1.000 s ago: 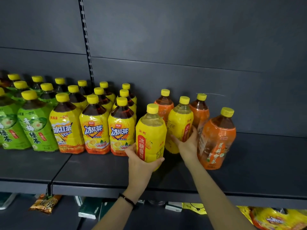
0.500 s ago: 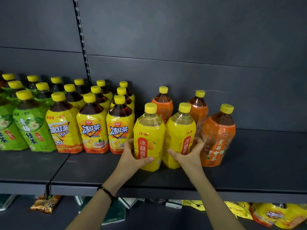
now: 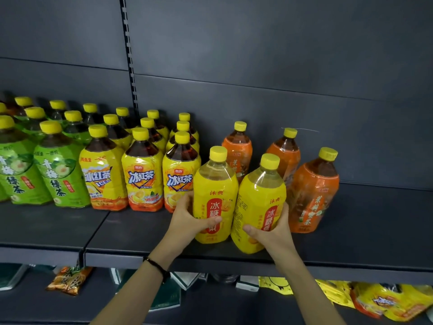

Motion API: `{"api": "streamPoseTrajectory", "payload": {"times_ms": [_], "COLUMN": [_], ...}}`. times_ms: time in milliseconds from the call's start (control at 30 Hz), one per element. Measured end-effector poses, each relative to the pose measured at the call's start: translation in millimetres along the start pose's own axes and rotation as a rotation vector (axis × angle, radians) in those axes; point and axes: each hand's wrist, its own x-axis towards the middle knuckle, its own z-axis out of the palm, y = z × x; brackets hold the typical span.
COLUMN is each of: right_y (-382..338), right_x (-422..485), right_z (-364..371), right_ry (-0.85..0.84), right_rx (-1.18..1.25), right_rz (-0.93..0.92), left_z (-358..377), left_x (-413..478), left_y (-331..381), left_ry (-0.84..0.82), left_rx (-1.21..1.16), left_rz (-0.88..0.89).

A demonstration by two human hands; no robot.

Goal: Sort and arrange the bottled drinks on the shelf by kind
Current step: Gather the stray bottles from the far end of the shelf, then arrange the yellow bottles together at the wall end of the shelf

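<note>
**Yellow pear-drink bottles gripped at shelf front, one in each hand**

Head view. Dark grey metal shelf point(image 3: 375, 231) carries the stock. Left hand point(image 3: 187, 221) is wrapped round the lower body of the left yellow bottle point(image 3: 216, 195), thumb across the red label strip, fingers behind. Right hand point(image 3: 274, 231) is wrapped round the lower body of the right yellow bottle point(image 3: 260, 202), thumb on the front face. Both bottles stand at the front of the shelf, just beside each other and near touching at the shoulders; the right one tilts slightly rightward. Whether either base is lifted clear of the shelf cannot be told.

Three orange-labelled bottles stand behind and to the right: one point(image 3: 314, 191) just beside the right-hand bottle, two further back point(image 3: 237, 148) point(image 3: 287, 151). Iced red tea bottles point(image 3: 143, 174) stand in rows directly left of the left hand, the nearest one just beside its fingers. Green tea bottles point(image 3: 58, 174) fill the far left. A dark wristband point(image 3: 157, 266) sits on the left wrist. Snack packets point(image 3: 386, 301) lie on the lower shelf.
</note>
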Motion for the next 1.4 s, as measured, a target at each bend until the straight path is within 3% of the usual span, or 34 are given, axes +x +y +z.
{"api": "streamPoseTrajectory", "payload": {"times_ms": [267, 467, 767, 1133, 1400], "right_y": [-16, -27, -34, -30, -28], "right_x": [-18, -29, -47, -33, -3], "right_z": [99, 243, 456, 628, 738], "right_ry": [0.050, 0.016, -0.069, -0.235, -0.250], "right_rx": [-0.001, 0.060, 0.121, 0.100, 0.087], "right_rz": [0.012, 0.049, 0.008, -0.002, -0.042], "left_z": [-113, -266, -490, -624, -718], "left_x": [-37, -74, -120, -115, -74], "left_y": [7, 14, 34, 20, 3], "left_ry": [0.109, 0.324, 0.498, 0.596, 0.623], "left_rx": [-0.001, 0.043, 0.089, 0.109, 0.107], "left_rz": [-0.006, 0.004, 0.072, 0.031, 0.041]}}
